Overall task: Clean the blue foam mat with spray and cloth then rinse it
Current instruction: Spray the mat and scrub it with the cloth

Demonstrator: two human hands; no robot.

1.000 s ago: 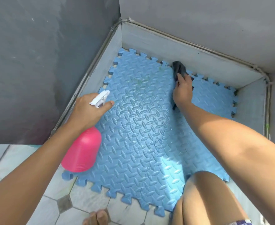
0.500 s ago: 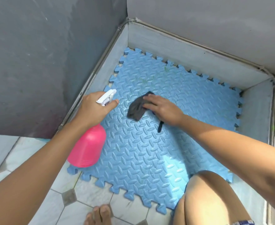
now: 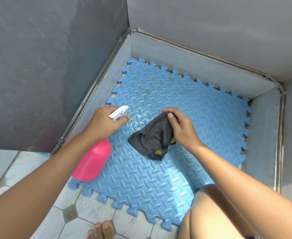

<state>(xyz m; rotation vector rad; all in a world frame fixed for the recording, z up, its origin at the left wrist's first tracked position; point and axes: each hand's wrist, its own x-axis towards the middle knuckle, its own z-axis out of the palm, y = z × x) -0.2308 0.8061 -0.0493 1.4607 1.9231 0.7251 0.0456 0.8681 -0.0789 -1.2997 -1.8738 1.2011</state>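
Note:
The blue foam mat (image 3: 202,116), embossed and with toothed edges, lies on the floor in a grey walled corner. Its near part looks wet and shiny. My left hand (image 3: 105,122) grips the white trigger head of a pink spray bottle (image 3: 92,162), which hangs tilted above the mat's left edge. My right hand (image 3: 182,129) pinches a dark grey cloth (image 3: 152,139) by its top edge. The cloth dangles over the mat's middle and shows small yellow patches near its lower end.
Grey walls (image 3: 47,57) and a low grey curb (image 3: 193,66) enclose the mat on three sides. White floor tiles (image 3: 90,209) with dark diamond insets lie in front. My bare knee (image 3: 215,209) is at the mat's near right, and toes (image 3: 102,230) show at the bottom edge.
My right hand has drawn the cloth from the mat's far edge back to the middle and lifted it off the surface. The left hand with the bottle has stayed about where it was.

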